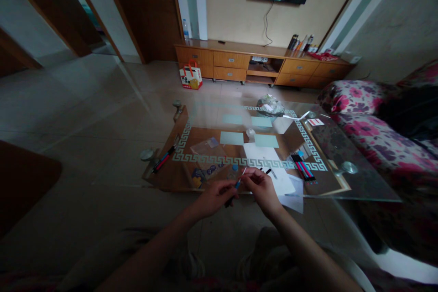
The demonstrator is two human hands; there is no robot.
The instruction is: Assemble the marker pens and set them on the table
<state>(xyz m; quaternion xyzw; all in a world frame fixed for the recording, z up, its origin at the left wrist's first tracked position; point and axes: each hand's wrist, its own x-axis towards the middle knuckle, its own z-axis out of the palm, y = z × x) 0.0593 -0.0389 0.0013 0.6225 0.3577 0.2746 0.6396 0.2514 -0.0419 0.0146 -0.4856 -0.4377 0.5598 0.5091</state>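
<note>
Left hand (pixel 215 197) grasping dark pen barrel (pixel 229 201) | right hand (pixel 260 185) pinching blue-tipped refill (pixel 240 178) just above it, at glass table's (pixel 359 187) near edge | clear plastic bag (pixel 208 150) far-left of hands, contents unclear | pen bundle (pixel 303 167) right | pens (pixel 163 159) left

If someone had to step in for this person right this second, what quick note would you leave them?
Left hand: gripping a dark pen barrel.
Right hand: pinching a thin refill with a blue end, its tip at the barrel.
Both hover over the near edge of the glass table.
Around: a bunch of pens to the right, more pens to the left, white paper, a clear plastic bag.
Done: cannot tell. Left: the refill is not fully inside the barrel.
</note>
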